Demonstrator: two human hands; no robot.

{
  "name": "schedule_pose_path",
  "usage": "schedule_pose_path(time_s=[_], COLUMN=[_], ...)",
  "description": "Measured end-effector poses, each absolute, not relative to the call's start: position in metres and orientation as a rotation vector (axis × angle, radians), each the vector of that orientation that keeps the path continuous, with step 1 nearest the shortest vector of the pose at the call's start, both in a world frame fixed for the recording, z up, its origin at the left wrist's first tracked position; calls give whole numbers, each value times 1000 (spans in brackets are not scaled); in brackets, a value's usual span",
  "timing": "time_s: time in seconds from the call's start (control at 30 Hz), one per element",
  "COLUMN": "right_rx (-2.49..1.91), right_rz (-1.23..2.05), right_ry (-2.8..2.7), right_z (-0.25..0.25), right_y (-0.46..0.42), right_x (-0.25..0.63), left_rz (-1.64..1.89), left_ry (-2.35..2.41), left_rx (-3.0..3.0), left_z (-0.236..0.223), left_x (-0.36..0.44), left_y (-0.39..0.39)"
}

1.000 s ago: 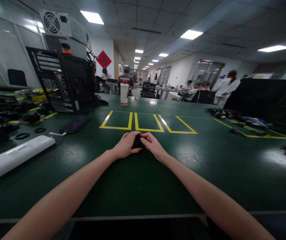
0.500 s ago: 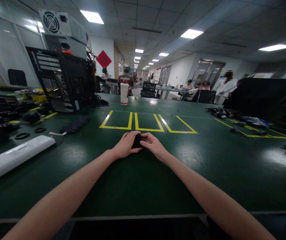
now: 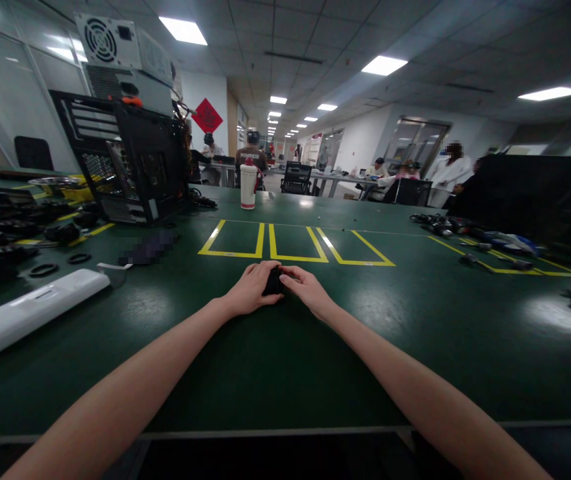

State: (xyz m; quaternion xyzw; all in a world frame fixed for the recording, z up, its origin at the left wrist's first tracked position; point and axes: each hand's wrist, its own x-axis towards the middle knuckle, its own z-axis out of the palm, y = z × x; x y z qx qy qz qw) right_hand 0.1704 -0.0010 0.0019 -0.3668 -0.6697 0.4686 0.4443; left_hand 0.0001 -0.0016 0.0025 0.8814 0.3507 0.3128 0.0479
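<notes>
Left hand (image 3: 252,290) curled round a small black object (image 3: 273,283) low over the green table (image 3: 285,373), just on the near side of the yellow tape (image 3: 299,259), right hand (image 3: 308,292) with thumb and fingers at the object's right side, whether gripping cannot be told.

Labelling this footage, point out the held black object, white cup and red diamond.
Held black object (image 3: 273,283), head view: exposed middle.
White cup (image 3: 248,187), head view: middle of its side.
Red diamond (image 3: 207,116), head view: its centre.
</notes>
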Motion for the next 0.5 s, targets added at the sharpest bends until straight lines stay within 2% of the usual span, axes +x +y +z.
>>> schedule_pose_path(time_s=[0.23,0.5], right_rx=[-787,-804], right_rz=[1280,1173], right_ry=[-1605,-1594], right_z=[5,2], right_y=[-9,-3], right_x=[171,169], left_rz=[940,958], left_ry=[1068,1075], left_rx=[2685,2689], left_z=[3,0], left_x=[-1,0], left_y=[-2,1])
